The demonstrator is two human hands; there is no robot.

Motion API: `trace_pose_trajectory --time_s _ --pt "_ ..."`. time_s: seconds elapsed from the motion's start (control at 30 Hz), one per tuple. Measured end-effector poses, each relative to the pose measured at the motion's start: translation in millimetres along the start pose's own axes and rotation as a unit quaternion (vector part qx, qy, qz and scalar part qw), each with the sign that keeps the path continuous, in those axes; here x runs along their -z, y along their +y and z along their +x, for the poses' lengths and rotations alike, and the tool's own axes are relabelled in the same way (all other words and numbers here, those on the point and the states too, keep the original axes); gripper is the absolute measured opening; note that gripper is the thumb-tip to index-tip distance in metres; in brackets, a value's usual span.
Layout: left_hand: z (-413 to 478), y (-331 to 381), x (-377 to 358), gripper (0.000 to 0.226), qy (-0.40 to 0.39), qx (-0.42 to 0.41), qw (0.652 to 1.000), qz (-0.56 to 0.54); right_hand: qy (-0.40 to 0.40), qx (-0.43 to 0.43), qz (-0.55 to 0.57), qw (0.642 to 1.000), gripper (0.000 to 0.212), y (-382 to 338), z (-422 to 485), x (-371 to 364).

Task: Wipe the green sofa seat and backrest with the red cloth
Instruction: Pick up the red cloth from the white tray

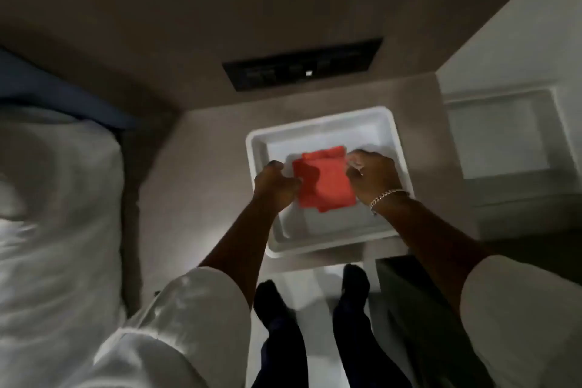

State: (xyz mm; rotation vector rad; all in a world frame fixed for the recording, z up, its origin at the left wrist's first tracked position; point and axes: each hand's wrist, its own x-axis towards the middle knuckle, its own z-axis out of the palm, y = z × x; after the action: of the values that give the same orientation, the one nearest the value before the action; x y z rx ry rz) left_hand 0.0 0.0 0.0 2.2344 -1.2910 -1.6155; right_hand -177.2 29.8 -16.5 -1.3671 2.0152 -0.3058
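A folded red cloth (324,179) lies over a white square tray (261,148) on a low beige surface. My left hand (275,184) pinches the cloth's left edge with its fingers curled. On the cloth's upper right corner my right hand (374,175), with a chain bracelet on the wrist, grips the fabric. Both hands hold the cloth just above the tray's floor. No green sofa shows in this view.
A bed with white bedding (59,230) fills the left side. A dark switch panel (302,64) sits in the wall behind the tray. A second white tray (500,135) lies to the right. My dark-socked feet (315,296) stand on pale floor below.
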Motion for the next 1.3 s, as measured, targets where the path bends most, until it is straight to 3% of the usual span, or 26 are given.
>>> trace_pose_trajectory --time_s 0.1,0.2,0.3,0.47,0.73,0.83,1.03,1.3 --pt "17.4 -3.5 -26.4 0.043 0.045 -0.009 0.999 -0.028 0.032 -0.021 0.026 0.999 0.039 10.3 9.1 -26.0" --pt "21.8 -3.8 -41.9 0.017 0.077 -0.001 0.993 -0.092 0.093 -0.060 0.092 0.990 0.030 12.3 7.7 -39.4" --pt "10.3 -0.1 -38.5 0.019 0.052 0.003 0.989 -0.139 0.130 -0.080 0.129 0.980 0.020 9.9 -6.7 -31.5" --pt "-51.0 25.2 -17.7 0.011 -0.008 -0.059 0.987 -0.147 0.224 -0.090 0.196 0.950 0.020 -3.0 -75.0 10.4" --pt "-214.1 67.4 -42.2 0.014 -0.161 -0.196 0.965 -0.061 0.388 -0.161 0.353 0.836 0.013 1.1 -250.5 99.4" --pt "-273.6 55.5 -87.5 0.013 -0.226 -0.213 0.951 -0.012 0.448 -0.222 0.395 0.771 0.020 27.2 -321.5 112.1" --pt "-373.1 -13.3 -205.4 0.019 -0.326 -0.233 0.910 0.111 0.528 -0.341 0.390 0.673 0.025 118.1 -460.9 98.8" --pt "-456.4 -154.6 -378.0 0.018 -0.377 -0.228 0.862 0.251 0.524 -0.463 0.346 0.625 0.029 279.1 -610.8 21.9"
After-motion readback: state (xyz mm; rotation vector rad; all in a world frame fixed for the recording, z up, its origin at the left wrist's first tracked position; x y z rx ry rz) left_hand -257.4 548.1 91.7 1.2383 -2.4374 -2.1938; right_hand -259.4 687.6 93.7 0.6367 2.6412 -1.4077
